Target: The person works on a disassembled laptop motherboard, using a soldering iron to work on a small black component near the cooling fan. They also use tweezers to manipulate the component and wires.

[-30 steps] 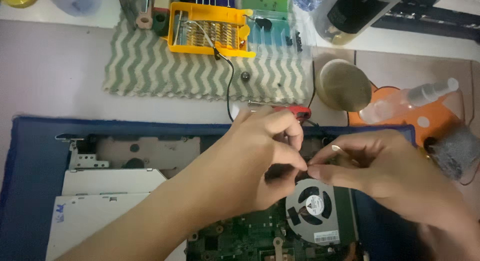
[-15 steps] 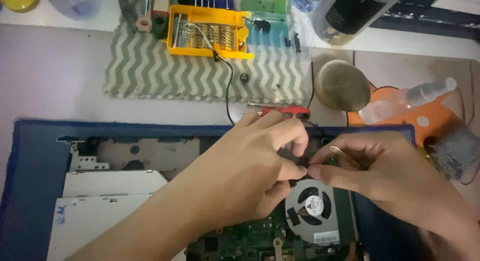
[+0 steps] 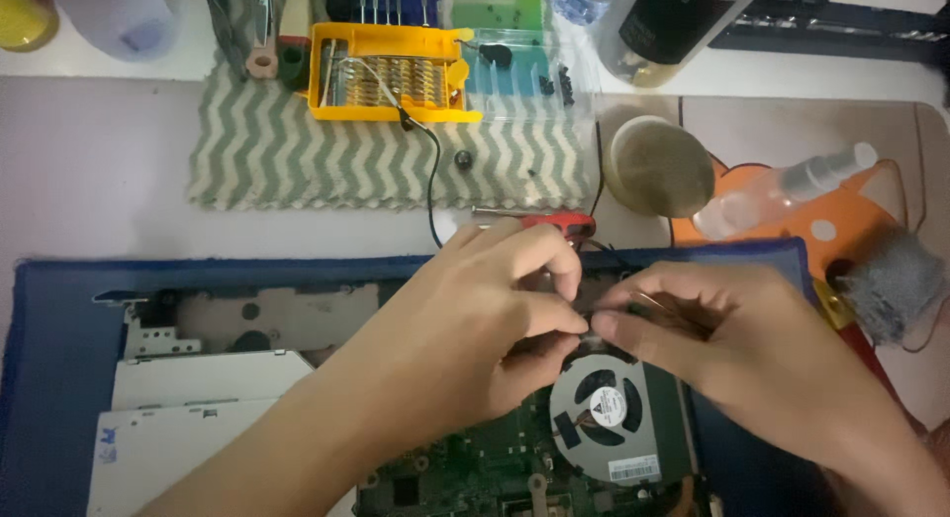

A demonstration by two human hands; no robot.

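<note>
Pinch point: we see both hands meet just above the cooling fan, fingertips pressed together on sth small and dark at the fan's top edge; too small and covered to tell what it is.
Left hand: fingers curled and closed, thumb and forefinger tips together at that spot.
Right hand: fingers bent in, tips nipped on the same small part; ring on one finger.
Change: vs a sec ago we see the two hands drawn closer, tips now touching; left knuckles sit a bit lower over the board. Our read: the grip on the small part has tightened, fine work at the fan edge is under way, not finished.
Fan: round, dark blades, small white round sticker on the hub, white rectangular label at its lower right corner; sits in the opened laptop.
Laptop: base open, green board showing below the hands, silver plates at left; lies on a dark blue mat.
Red-handled tool: flat on the surface just beyond the left hand.
Zigzag cloth: grey-white, farther back, a loose screw or two on it.
Yellow bit case: open, on the cloth's far edge.
Spray bottle: clear, lying on an orange mat at right.
Round tin lid: dull gold, beside the bottle.
</note>
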